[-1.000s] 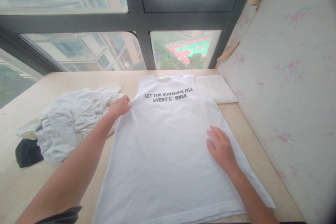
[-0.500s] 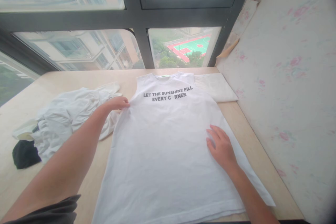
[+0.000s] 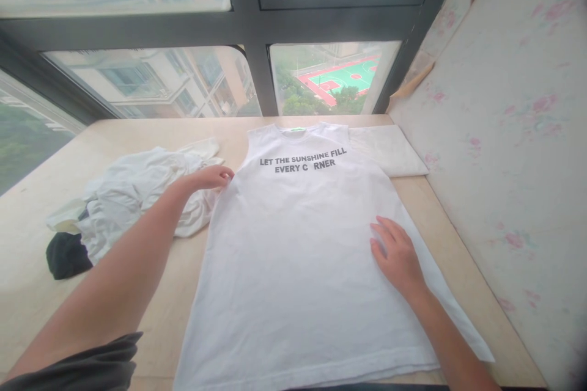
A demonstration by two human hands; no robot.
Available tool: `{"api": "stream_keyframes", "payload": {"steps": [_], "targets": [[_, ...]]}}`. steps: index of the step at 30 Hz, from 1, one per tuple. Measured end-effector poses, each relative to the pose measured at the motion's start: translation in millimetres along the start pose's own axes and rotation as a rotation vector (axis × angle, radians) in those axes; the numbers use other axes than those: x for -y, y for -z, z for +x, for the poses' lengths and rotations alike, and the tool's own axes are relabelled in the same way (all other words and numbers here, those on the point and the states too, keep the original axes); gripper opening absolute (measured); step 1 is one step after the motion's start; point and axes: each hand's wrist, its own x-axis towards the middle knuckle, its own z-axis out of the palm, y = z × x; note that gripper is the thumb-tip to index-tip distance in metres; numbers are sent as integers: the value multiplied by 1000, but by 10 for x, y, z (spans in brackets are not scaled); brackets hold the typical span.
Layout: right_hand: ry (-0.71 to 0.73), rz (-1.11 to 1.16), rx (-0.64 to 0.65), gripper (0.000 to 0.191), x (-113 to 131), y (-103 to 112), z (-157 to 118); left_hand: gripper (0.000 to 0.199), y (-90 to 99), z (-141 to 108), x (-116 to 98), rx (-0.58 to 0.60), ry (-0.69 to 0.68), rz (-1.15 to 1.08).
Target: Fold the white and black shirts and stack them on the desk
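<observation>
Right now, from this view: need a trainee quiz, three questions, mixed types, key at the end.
1. True or false: the right hand grips the collar of the printed white shirt.
2. Multiple choice: where are the fingertips of the left hand?
A) On the window frame
B) At the shirt's side edge, below the armhole
C) On the wall
3. Fill in: as pictured, the crumpled white heap lies to the ____ of the shirt.

Key: 1. False; it is spread open over the shirt's front, well below the collar. 2. B. 3. Left.
</observation>
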Motion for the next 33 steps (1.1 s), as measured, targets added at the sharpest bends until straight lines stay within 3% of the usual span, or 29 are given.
{"api": "stream_keyframes", "payload": {"steps": [4, 12, 19, 29, 33], "targets": [[2, -7, 1, 33, -2, 8, -1, 46, -16, -9, 12, 52, 25, 18], [5, -8, -3, 33, -17, -6, -6, 27, 75, 21, 233, -7, 37, 33], [9, -14, -1, 33, -17, 4, -3, 39, 6, -67, 313, -46, 83, -58], [-67, 95, 22, 33, 15, 23, 13, 38, -173, -83, 118, -206, 155, 42], [-242, 338, 207, 32, -181, 210, 260, 27, -135, -115, 24, -217, 187, 123]]}}
